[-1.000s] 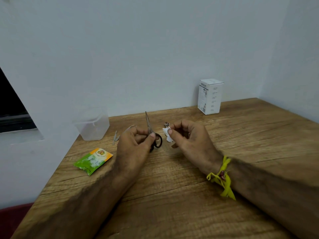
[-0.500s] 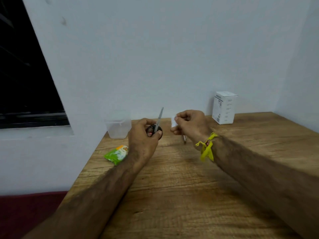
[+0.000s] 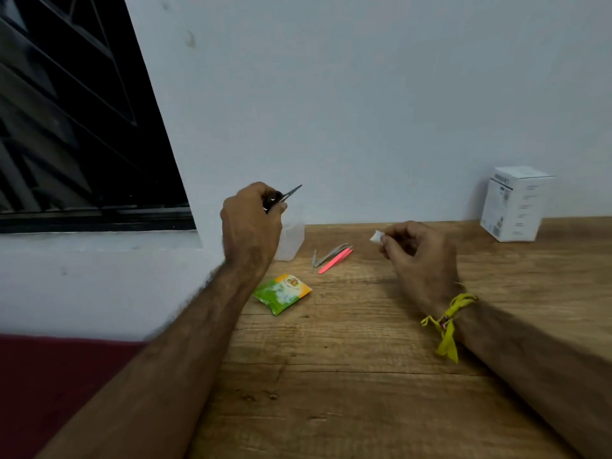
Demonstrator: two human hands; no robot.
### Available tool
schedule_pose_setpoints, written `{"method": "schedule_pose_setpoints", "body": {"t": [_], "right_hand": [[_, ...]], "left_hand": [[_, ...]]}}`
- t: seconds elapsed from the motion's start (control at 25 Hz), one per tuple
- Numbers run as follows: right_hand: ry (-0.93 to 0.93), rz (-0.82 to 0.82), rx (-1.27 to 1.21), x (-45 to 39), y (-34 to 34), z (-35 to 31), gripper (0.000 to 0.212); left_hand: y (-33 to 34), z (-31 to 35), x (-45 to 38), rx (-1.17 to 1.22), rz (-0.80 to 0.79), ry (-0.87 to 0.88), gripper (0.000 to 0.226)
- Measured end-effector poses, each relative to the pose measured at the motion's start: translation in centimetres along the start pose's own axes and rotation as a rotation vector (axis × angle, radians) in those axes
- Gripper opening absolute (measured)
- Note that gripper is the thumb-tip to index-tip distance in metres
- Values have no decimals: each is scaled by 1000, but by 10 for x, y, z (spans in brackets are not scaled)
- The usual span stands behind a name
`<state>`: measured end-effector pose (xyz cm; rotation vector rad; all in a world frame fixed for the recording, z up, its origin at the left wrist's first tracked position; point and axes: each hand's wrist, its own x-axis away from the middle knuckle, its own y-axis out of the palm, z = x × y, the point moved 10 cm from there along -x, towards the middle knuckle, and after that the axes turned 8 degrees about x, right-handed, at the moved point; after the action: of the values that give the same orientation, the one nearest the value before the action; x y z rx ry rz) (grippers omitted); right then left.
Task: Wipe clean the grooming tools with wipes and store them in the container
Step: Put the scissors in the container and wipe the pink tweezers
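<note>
Left hand [image 3: 251,223]: gripped the scissors [image 3: 281,197], frame centre-left, above the container.
Right hand [image 3: 417,250]: pinched a white wipe [image 3: 376,236], centre-right.
Container [image 3: 293,238]: clear plastic, by the wall; contents not discernible.
Table [image 3: 364,376]: metal tools [image 3: 326,256], pink tweezers [image 3: 336,260], green sachet [image 3: 282,293] near the container.
White box [image 3: 515,203]: far right.

Hands: two, left hand [image 3: 250,223] and right hand [image 3: 419,251]
Scissors [image 3: 284,195]: one pair
White wipe [image 3: 376,236]: one
Clear container [image 3: 291,238]: one
Green sachet [image 3: 282,293]: one
Pink tweezers [image 3: 335,260]: one
Metal tools [image 3: 326,256]: two, it seems
White box [image 3: 515,204]: one
</note>
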<state>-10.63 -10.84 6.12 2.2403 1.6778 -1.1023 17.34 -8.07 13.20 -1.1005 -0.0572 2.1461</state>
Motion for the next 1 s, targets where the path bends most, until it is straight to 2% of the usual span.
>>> {"method": "schedule_pose_setpoints", "body": {"t": [0.16,0.4,0.64,0.84,1.0], "right_hand": [[-30,-19,-18,1,2,-3,26],[-53,-10,6,0,3,-2,13],[-9,83,-19,-4,-9,7,7],[-8,85,3,-5,-9,10,10],[-3,105,1,-4,-12,10,5]], "left_hand": [[21,5,-11,-281,-84,110,15],[32,-14,-15,-552,-173,102,19],[35,-22,-12,-407,-238,-33,32],[35,-21,-8,-286,-247,-126,24],[32,-26,-7,-277,-259,-103,23]]}}
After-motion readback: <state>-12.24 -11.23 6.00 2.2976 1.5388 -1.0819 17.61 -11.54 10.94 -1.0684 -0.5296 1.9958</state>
